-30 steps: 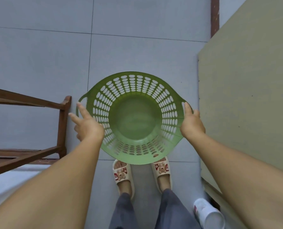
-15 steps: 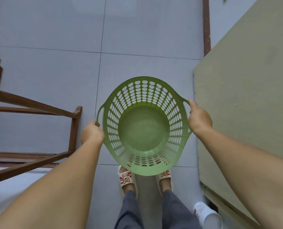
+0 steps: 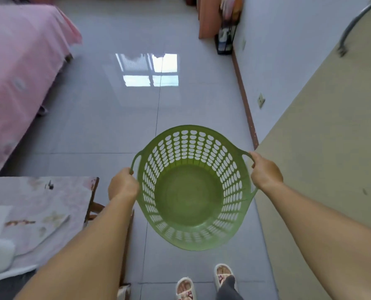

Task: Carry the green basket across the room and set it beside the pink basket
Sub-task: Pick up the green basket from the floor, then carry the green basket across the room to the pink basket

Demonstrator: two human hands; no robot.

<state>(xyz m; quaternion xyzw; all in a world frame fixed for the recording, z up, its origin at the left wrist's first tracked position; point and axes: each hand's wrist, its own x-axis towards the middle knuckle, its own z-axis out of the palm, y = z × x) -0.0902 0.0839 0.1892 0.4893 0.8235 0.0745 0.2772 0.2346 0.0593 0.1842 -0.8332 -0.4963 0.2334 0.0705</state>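
Item: green basket (image 3: 191, 191), round, perforated wall, two loop handles, empty. Position: hanging in the air over the tiled floor (image 3: 115, 118), clear of everything, tilting slightly with its mouth toward the camera.

Left hand (image 3: 122, 187): grip is curling closed around the left handle, knuckles up.

Right hand (image 3: 264, 172): grip is wrapping closed around the right handle, thumb lying along the rim.

Surroundings: bed (image 3: 18, 72) with pink cover lying to the left; a cloth-covered counter (image 3: 39, 208) sitting near the left arm; a pale panel (image 3: 321, 148) running along the right; slippered feet (image 3: 204, 282) standing staggered below, one ahead of the other.

Pink basket: not showing anywhere in view.

Step in hand, as judged: the carrying leg, with the basket lifted and the person facing open floor.

Next move, as judged: walking ahead down the lane between counter and panel, keeping both handles level, and scanning for the pink basket before lowering the green one next to it.
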